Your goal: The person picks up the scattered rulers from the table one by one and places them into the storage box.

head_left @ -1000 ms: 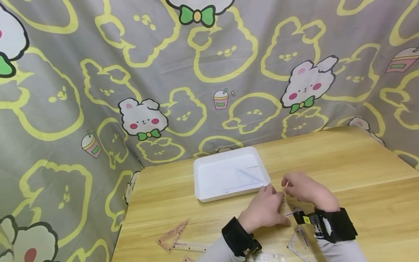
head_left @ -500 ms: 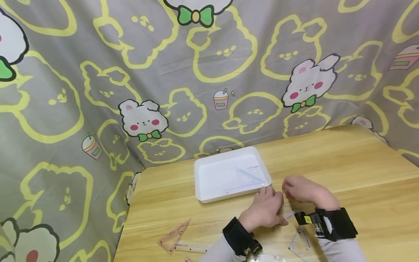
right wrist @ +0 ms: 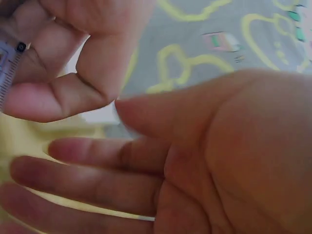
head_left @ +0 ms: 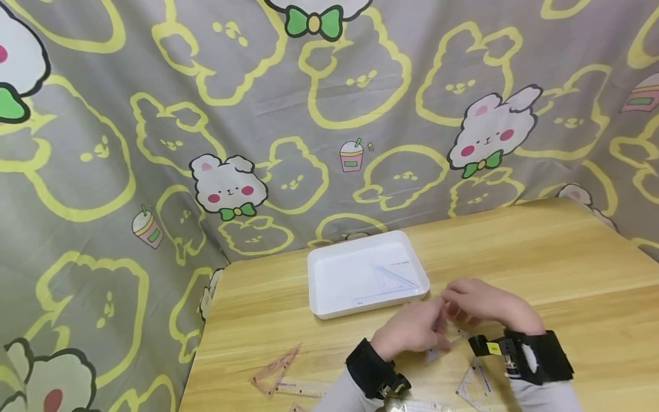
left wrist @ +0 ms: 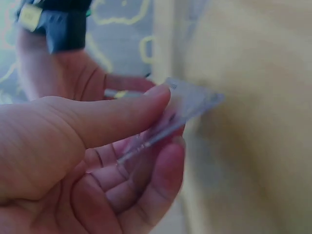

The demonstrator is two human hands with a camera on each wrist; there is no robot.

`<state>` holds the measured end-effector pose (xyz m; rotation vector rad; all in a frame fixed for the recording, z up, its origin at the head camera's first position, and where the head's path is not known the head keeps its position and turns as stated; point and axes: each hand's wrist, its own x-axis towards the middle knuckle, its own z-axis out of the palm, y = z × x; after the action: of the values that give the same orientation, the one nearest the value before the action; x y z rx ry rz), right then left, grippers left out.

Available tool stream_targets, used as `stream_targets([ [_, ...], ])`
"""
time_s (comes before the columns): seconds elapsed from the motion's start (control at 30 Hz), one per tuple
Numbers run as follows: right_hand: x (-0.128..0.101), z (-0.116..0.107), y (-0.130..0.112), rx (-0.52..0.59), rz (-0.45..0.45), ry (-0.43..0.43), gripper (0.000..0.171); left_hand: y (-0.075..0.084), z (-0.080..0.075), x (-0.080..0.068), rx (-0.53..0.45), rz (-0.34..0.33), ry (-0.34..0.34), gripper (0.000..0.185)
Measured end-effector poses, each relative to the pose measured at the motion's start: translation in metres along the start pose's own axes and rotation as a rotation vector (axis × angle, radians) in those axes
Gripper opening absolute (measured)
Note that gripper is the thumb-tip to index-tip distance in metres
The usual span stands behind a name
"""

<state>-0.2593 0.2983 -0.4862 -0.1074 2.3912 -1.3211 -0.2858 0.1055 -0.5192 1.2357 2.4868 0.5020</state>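
Observation:
My left hand pinches a small clear set square between thumb and fingers, just over the table in front of the tray. In the left wrist view the set square is tilted, partly covered by the thumb. Its marked edge shows at the left of the right wrist view. Close beside it, my right hand has its fingers extended and grips nothing. Below the right wrist lies another clear set square on the table.
A white tray stands behind the hands, with a clear ruler and a set square inside. An orange set square and a clear ruler lie front left. A patterned cloth hangs behind the wooden table.
My left hand has drawn back from the tray's corner towards my right hand, and the small set square in its grip has come into sight. The tray's contents look unchanged.

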Motion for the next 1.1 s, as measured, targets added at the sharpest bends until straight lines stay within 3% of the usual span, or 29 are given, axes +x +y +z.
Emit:
stream_targets([
  [0.13,-0.008,-0.005,-0.006,0.087,-0.058,-0.073,0.035,-0.005,-0.020,-0.007,-0.156,-0.037,0.074,0.034],
  [0.27,-0.009,-0.007,-0.012,0.054,-0.173,-0.110,0.025,-0.010,-0.039,-0.011,-0.313,-0.074,0.157,0.033],
  [0.37,-0.005,-0.006,-0.018,0.002,-0.262,-0.047,0.017,-0.016,-0.052,-0.013,-0.354,-0.077,0.223,0.030],
  [0.47,-0.001,-0.005,-0.022,-0.053,-0.320,0.075,0.013,-0.025,-0.063,-0.015,-0.413,-0.062,0.265,0.026],
  [0.67,0.007,0.006,-0.024,-0.030,-0.338,0.260,0.017,-0.051,-0.072,-0.028,-0.603,-0.008,0.306,0.016],
  [0.9,0.026,0.025,-0.036,0.112,-0.319,0.365,0.025,-0.073,-0.084,-0.032,-0.712,0.005,0.441,0.017],
  [1.1,0.050,0.038,-0.049,0.113,-0.335,0.372,0.044,-0.084,-0.083,-0.033,-0.848,-0.059,0.569,0.015],
])
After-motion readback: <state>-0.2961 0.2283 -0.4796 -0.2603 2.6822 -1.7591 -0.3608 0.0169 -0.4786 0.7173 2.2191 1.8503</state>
